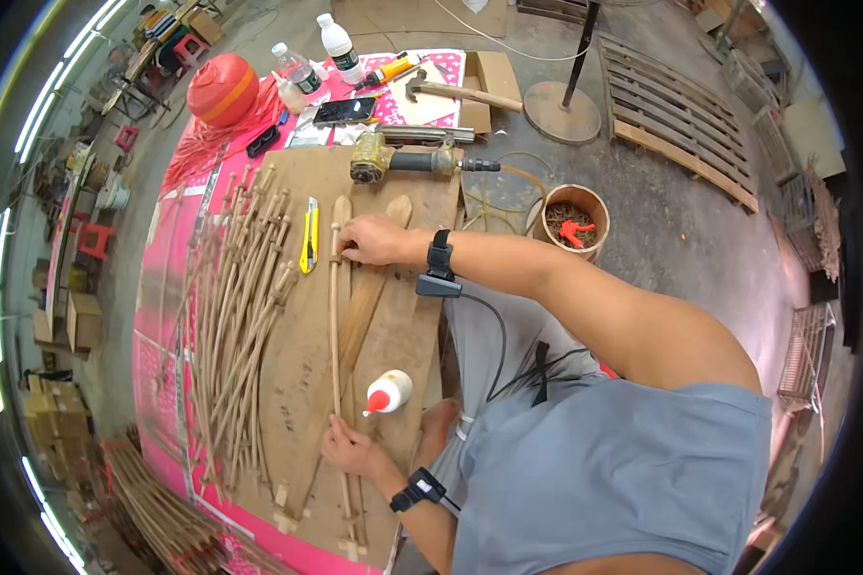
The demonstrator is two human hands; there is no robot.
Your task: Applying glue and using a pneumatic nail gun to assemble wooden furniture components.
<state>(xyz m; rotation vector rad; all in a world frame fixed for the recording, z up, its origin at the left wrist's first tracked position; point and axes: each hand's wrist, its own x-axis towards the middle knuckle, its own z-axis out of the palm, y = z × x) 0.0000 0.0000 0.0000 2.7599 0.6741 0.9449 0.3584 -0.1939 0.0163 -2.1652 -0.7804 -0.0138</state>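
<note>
Right hand [372, 240] and left hand [350, 450], fingers curled, pinching opposite ends of a thin wooden rod [335, 326].

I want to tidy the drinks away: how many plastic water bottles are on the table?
2. One bottle with a white cap stands at the far edge; a second bottle stands just beside it, near the orange ball.

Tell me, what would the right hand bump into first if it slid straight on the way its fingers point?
Probably the yellow utility knife, just past the thin stick the right hand grips.
</note>
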